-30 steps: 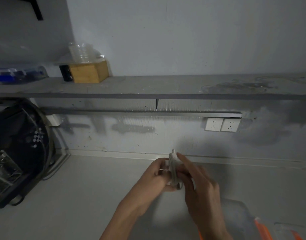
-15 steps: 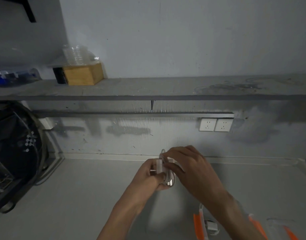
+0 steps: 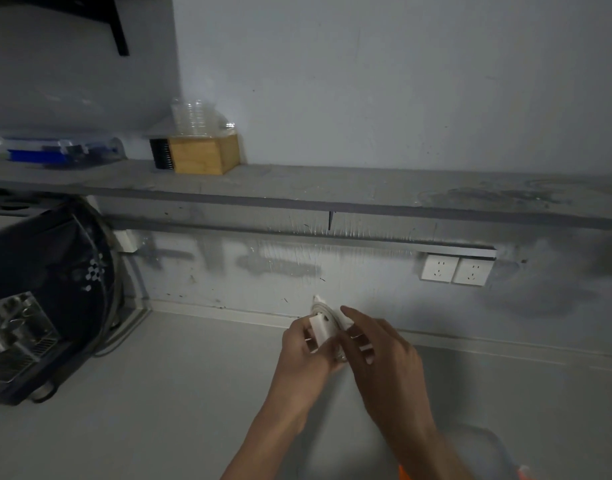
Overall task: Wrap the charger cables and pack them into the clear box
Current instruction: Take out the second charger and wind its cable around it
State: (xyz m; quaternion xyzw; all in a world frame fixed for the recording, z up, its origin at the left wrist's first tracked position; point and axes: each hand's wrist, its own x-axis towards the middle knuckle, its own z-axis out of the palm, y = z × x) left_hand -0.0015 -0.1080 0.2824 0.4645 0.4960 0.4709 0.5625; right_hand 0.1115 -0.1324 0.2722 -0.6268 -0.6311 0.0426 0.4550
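Observation:
A white charger (image 3: 321, 328) with its white cable (image 3: 327, 310) coiled round it is held above the grey counter, near the back wall. My left hand (image 3: 304, 355) grips the charger block from the left. My right hand (image 3: 380, 358) is against the coil from the right, its fingers pinching the cable turns; the cable's end pokes up above the coil. At the bottom right edge the rim of the clear box (image 3: 494, 445) shows, with an orange clasp (image 3: 403, 474).
A black machine (image 3: 45, 299) stands at the left on the counter. A long shelf (image 3: 332, 195) runs above, holding a wooden box (image 3: 204, 154) and clear cups. Two wall sockets (image 3: 455, 270) sit at the right under the shelf.
The view tilted up, so the clear box has slid mostly out of frame. My right hand has come round from over the top of the charger to its right side.

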